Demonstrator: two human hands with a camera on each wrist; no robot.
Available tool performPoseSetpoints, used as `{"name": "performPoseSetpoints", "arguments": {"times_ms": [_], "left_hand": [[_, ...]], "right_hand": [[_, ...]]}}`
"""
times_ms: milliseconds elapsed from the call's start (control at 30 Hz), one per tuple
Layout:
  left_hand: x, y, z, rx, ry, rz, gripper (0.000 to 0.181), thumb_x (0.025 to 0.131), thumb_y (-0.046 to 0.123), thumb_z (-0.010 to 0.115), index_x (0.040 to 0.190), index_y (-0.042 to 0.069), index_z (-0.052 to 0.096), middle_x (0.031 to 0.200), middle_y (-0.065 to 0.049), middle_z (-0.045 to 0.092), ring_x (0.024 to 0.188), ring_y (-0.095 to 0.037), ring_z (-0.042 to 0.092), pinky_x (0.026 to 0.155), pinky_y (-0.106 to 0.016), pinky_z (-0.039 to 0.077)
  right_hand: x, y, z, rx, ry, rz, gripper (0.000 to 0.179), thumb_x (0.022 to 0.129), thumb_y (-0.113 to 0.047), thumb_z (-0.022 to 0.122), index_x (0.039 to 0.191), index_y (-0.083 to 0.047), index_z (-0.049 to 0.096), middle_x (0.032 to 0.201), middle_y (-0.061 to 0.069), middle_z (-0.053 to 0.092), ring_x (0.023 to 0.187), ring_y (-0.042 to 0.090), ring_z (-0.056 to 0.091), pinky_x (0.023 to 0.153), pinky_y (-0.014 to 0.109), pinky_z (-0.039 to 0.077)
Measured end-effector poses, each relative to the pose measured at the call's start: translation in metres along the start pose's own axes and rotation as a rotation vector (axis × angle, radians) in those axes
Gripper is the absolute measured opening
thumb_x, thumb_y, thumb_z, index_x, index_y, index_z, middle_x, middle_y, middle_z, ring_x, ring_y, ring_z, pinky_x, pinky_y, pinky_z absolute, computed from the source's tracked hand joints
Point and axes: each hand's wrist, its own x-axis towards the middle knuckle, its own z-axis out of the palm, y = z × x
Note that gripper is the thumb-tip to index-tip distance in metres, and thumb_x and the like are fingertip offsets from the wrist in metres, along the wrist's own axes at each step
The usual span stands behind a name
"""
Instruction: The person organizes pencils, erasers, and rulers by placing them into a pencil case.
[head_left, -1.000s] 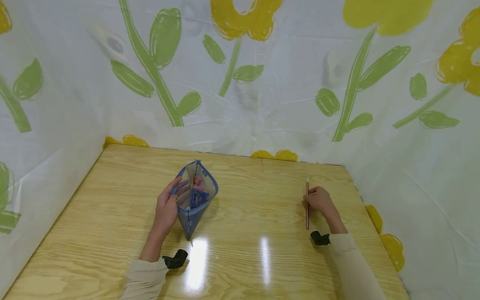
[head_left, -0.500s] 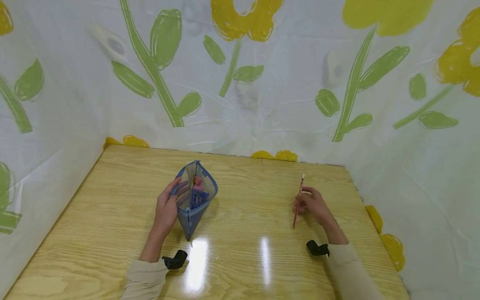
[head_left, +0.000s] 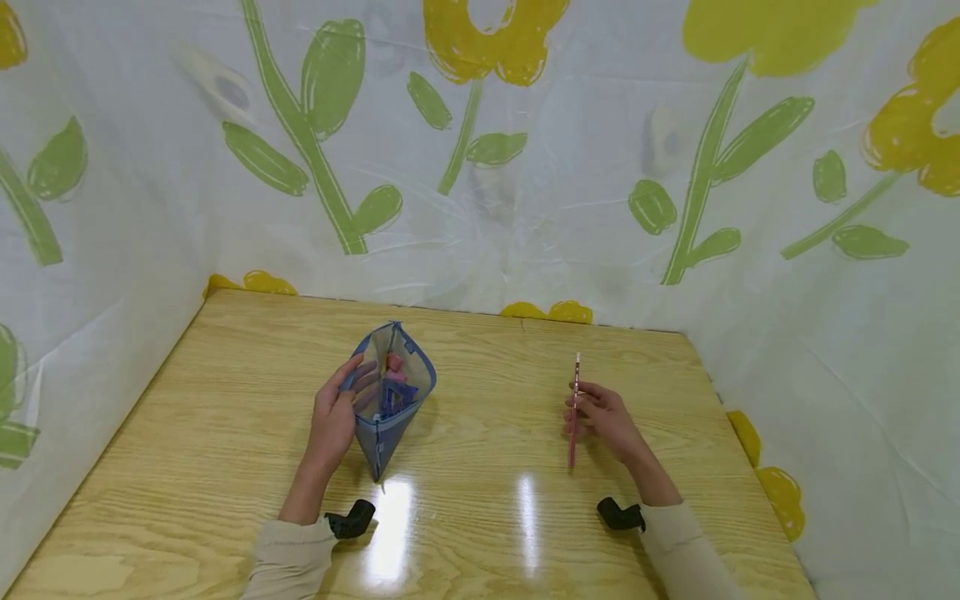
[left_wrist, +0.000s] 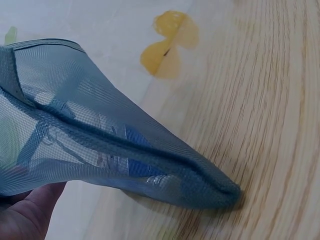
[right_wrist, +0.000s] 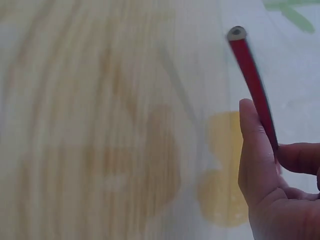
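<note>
A blue mesh pencil pouch [head_left: 382, 442] stands on the table with its zip mouth spread wide. My left hand [head_left: 333, 408] grips its left side, fingers visible through the mesh. Inside lie a blue triangular set square [head_left: 397, 397] and a pink item [head_left: 395, 364], perhaps an eraser. In the left wrist view the pouch [left_wrist: 100, 145] narrows to a corner on the wood. Off to the right, my right hand [head_left: 606, 421] pinches a red pencil [head_left: 573, 429] above the table. Its flat, unsharpened end faces the camera in the right wrist view, where thumb and fingers hold the pencil [right_wrist: 252, 80].
The wooden table [head_left: 480, 467] reaches back to a white curtain [head_left: 570, 208] printed with yellow flowers and green leaves, which also hangs at left and right. Glare spots shine on the front of the table. A black camera mount [head_left: 351, 518] sits on each wrist.
My right hand has lifted the pencil from the table and carried it left toward the pouch. My left hand and the pouch have stayed in place.
</note>
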Motion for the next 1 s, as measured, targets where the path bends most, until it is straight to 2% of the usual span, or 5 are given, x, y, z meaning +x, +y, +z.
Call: {"name": "performPoseSetpoints", "arguments": {"times_ms": [200, 367, 633, 767, 1000], "left_hand": [[0.001, 0.002, -0.001, 0.01, 0.004, -0.018, 0.06, 0.098, -0.008, 0.018, 0.156, -0.003, 0.032, 0.15, -0.027, 0.046, 0.138, -0.041, 0.048, 0.106, -0.031, 0.049], [0.0, 0.003, -0.001, 0.006, 0.007, -0.013, 0.059, 0.098, -0.008, 0.017, 0.156, -0.004, 0.032, 0.15, -0.029, 0.045, 0.136, -0.039, 0.049, 0.104, -0.025, 0.05], [0.0, 0.004, 0.001, -0.023, 0.008, 0.008, 0.056, 0.099, -0.008, 0.019, 0.154, -0.006, 0.034, 0.148, -0.031, 0.046, 0.126, -0.016, 0.06, 0.103, -0.022, 0.052], [-0.001, 0.003, 0.0, -0.024, 0.011, 0.002, 0.057, 0.099, -0.008, 0.019, 0.154, -0.006, 0.034, 0.148, -0.031, 0.045, 0.127, -0.02, 0.058, 0.101, -0.02, 0.052], [-0.001, 0.003, 0.001, -0.007, -0.001, -0.005, 0.057, 0.099, -0.007, 0.019, 0.155, -0.005, 0.033, 0.149, -0.03, 0.045, 0.133, -0.036, 0.051, 0.102, -0.021, 0.051]], "right_hand": [[-0.001, 0.0, 0.018, 0.056, -0.038, -0.025, 0.047, 0.108, -0.009, 0.044, 0.147, 0.014, 0.033, 0.113, 0.018, 0.062, 0.088, 0.016, 0.071, 0.076, 0.034, 0.065], [-0.004, -0.001, 0.037, 0.137, -0.055, -0.047, 0.045, 0.108, -0.007, 0.045, 0.145, 0.014, 0.032, 0.109, 0.015, 0.061, 0.085, 0.015, 0.07, 0.076, 0.037, 0.065], [-0.005, -0.01, 0.071, 0.194, -0.006, -0.127, 0.041, 0.106, -0.004, 0.049, 0.141, 0.012, 0.035, 0.108, 0.017, 0.061, 0.083, 0.015, 0.068, 0.074, 0.04, 0.066], [-0.004, -0.016, 0.089, 0.24, -0.007, -0.229, 0.03, 0.105, -0.004, 0.051, 0.133, 0.004, 0.042, 0.106, 0.015, 0.06, 0.084, 0.016, 0.069, 0.074, 0.042, 0.066], [-0.003, -0.03, 0.118, 0.335, -0.001, -0.513, 0.023, 0.104, 0.001, 0.05, 0.125, -0.009, 0.048, 0.106, 0.009, 0.059, 0.086, 0.016, 0.07, 0.074, 0.043, 0.065]]}}
